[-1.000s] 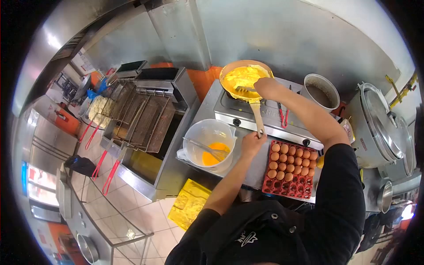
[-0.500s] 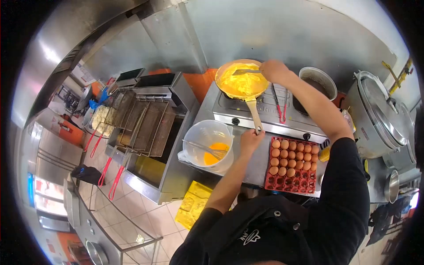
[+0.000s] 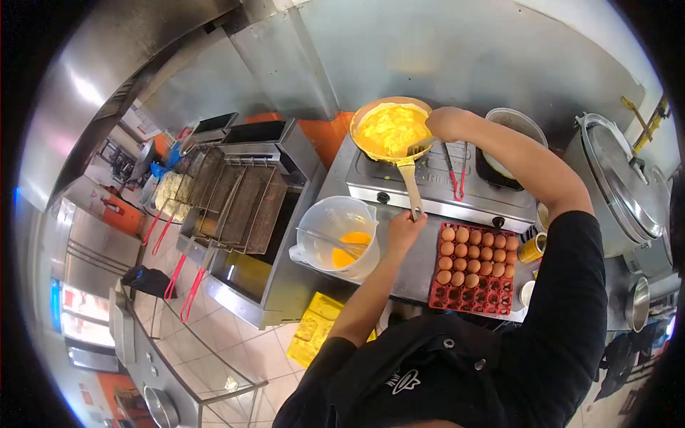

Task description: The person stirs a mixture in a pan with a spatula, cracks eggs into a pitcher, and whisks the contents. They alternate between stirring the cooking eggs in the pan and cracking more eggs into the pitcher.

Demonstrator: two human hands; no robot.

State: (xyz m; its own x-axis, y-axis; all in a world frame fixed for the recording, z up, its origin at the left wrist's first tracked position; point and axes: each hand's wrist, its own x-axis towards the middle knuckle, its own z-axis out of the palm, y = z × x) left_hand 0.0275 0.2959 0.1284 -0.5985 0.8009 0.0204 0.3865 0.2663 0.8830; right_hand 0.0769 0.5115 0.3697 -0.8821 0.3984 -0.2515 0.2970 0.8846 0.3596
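Note:
A frying pan (image 3: 359, 143) filled with soft scrambled egg (image 3: 391, 128) sits on the gas stove (image 3: 371, 187). My left hand (image 3: 405, 232) is closed around the end of the pan's pale handle (image 3: 412, 189). Over the pan's right rim, my right hand (image 3: 449, 125) grips a metal spatula (image 3: 419, 147). The blade points down at the lower right edge of the egg; the spatula's handle is mostly hidden by my fingers. In front of the stove, a clear plastic jug (image 3: 314, 221) holds beaten egg and a whisk (image 3: 332, 241). Beside it lies a red egg tray (image 3: 474, 296) with several brown eggs.
Red-handled tongs (image 3: 457, 175) lie on the stove, with a dark-sided pot (image 3: 524, 118) behind my right forearm. A big lidded metal pot (image 3: 606, 192) stands at right. Fryer baskets (image 3: 239, 203) rest over the fryer at left. A yellow container (image 3: 531, 248) is near the eggs.
The spatula has swung from across the top of the pan to its lower right edge, blade now pointing down. My right hand dropped slightly rightward; my left hand keeps the pan handle.

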